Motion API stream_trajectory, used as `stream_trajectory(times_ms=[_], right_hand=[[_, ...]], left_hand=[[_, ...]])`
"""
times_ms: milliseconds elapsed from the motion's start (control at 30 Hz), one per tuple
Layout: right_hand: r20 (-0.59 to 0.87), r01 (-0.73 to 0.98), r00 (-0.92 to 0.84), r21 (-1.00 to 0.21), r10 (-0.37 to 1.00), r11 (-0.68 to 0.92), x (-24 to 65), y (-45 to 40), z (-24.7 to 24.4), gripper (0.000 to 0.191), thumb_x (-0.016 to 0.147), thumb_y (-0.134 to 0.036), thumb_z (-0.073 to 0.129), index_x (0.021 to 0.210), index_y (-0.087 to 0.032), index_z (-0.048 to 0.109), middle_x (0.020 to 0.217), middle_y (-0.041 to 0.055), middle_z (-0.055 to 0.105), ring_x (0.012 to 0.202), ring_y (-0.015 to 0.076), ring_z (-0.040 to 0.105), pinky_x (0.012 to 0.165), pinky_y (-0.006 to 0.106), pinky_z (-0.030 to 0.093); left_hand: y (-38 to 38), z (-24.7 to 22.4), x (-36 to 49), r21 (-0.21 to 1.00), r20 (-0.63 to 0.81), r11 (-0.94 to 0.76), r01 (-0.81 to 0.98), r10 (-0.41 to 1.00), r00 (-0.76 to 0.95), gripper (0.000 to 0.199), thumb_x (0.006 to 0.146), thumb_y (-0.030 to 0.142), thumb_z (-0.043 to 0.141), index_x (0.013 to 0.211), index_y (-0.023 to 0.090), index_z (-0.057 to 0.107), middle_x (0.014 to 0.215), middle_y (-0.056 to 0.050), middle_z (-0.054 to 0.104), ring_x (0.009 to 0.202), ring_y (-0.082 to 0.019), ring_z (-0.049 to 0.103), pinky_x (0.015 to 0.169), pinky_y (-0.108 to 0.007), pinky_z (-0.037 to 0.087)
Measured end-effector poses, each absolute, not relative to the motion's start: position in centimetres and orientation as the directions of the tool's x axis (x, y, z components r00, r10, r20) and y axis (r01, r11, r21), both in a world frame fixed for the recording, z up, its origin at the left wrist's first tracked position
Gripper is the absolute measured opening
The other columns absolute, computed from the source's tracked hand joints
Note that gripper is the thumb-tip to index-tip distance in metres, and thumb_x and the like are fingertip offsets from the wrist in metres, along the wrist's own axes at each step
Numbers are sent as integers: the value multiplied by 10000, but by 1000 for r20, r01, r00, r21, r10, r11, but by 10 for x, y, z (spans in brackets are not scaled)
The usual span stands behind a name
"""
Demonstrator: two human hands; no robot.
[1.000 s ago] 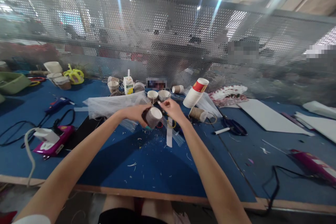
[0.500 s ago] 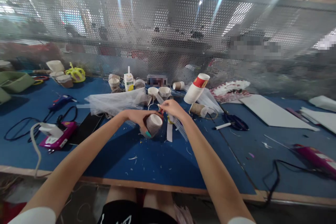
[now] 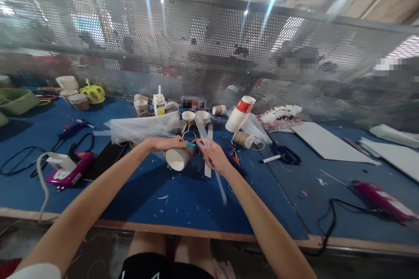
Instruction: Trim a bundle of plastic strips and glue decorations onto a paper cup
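My left hand (image 3: 172,143) is closed over the top of a paper cup (image 3: 176,160) with a grey-brown wrap. The cup lies tilted on its side, its white end facing me. A teal patch shows at that hand's thumb tip, near the fingers of my right hand (image 3: 211,154). The right fingers are curled in a pinch around a long translucent stick (image 3: 221,187), blurred, sticking out below the hand. A flat white strip (image 3: 208,170) lies between the hands. Just right of the right hand is a dark blue tool (image 3: 234,159) with an orange part, partly hidden.
A bundle of translucent sticks (image 3: 144,126) lies left. Behind stand small cups (image 3: 188,117), a drink carton (image 3: 159,103) and stacked paper cups (image 3: 240,114). Scissors (image 3: 288,155) and a marker (image 3: 270,159) lie right. A blue glue gun (image 3: 73,127) and magenta power strip (image 3: 72,170) sit left.
The cup has tipped over leftward, its end turned toward the lower left. My left thumb has moved up and right. The right hand has come lower, with the stick swinging below it.
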State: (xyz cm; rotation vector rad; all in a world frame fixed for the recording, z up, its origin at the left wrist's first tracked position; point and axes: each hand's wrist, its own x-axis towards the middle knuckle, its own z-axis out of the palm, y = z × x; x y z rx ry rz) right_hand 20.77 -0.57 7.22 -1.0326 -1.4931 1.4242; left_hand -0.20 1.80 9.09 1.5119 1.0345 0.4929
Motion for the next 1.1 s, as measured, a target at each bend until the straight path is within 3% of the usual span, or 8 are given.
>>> stream_trajectory(times_ms=[133, 233, 300, 367, 467, 667, 867, 1100], right_hand=[[-17, 25, -371, -1000, 928, -8, 192, -18, 67, 543, 598, -462, 725, 1019, -192, 513, 369, -141, 382, 223, 40, 289, 242, 166, 203], [-106, -37, -301, -992, 948, -123, 188, -21, 63, 464, 657, -573, 640, 900, -205, 495, 336, -142, 338, 226, 40, 247, 235, 155, 176], [-196, -73, -260, -972, 945, -222, 188, -21, 59, 432, 684, -603, 601, 760, -212, 433, 325, -143, 306, 233, 26, 202, 241, 138, 151], [-275, -75, -248, -950, 929, -302, 186, -21, 55, 451, 695, -602, 595, 681, -214, 366, 332, -138, 306, 243, 16, 202, 250, 123, 148], [-331, -41, -235, -936, 914, -349, 182, -23, 51, 442, 715, -597, 578, 682, -213, 362, 344, -134, 317, 250, 20, 242, 258, 117, 172], [-251, 47, -140, -968, 958, -247, 187, -18, 47, 384, 766, -584, 513, 761, -221, 390, 371, -125, 368, 243, 41, 269, 264, 152, 233], [1, 129, 43, -992, 999, -5, 204, 2, 42, 326, 760, -516, 560, 785, -236, 394, 519, -72, 498, 307, 85, 412, 314, 223, 362], [-6, 187, -28, -982, 1000, -1, 211, 6, 43, 281, 692, -445, 653, 709, -215, 492, 641, 2, 600, 413, 120, 522, 363, 254, 431]], left_hand=[[12, 95, 4, 895, -440, 296, 335, 715, 544, 423, 750, 569, 510, 910, 185, 587, 656, -16, 610, 595, -176, 578, 519, -270, 461], [11, 101, 0, 903, -430, 310, 298, 648, 629, 605, 768, 665, 389, 1059, 168, 574, 804, -79, 660, 594, -188, 591, 521, -297, 485], [10, 106, -6, 920, -392, 252, 301, 635, 666, 674, 750, 661, 430, 1248, 208, 460, 1060, -114, 636, 601, -177, 608, 574, -318, 513], [9, 110, -11, 924, -362, 142, 356, 630, 687, 815, 699, 577, 579, 1392, 312, 243, 1382, -121, 419, 644, -164, 635, 629, -324, 531], [6, 111, -10, 858, -339, -99, 505, 630, 699, 1028, 581, 451, 733, 1419, 364, 145, 1475, -109, 278, 662, -170, 650, 583, -290, 520], [-2, 95, -5, 658, -38, -491, 571, 736, 676, 771, 579, 492, 721, 1271, 249, 483, 1265, -77, 551, 1070, -296, 552, 858, -354, 450], [-13, 56, -6, 711, 272, -510, 483, 834, 481, 691, 651, 423, 695, 1269, 203, 478, 1273, -105, 534, 1172, -294, 466, 1008, -426, 329], [-12, 45, -8, 815, 376, -454, 360, 887, 269, 724, 656, 370, 702, 1286, 170, 406, 1292, -130, 490, 1197, -286, 458, 1012, -410, 350]])
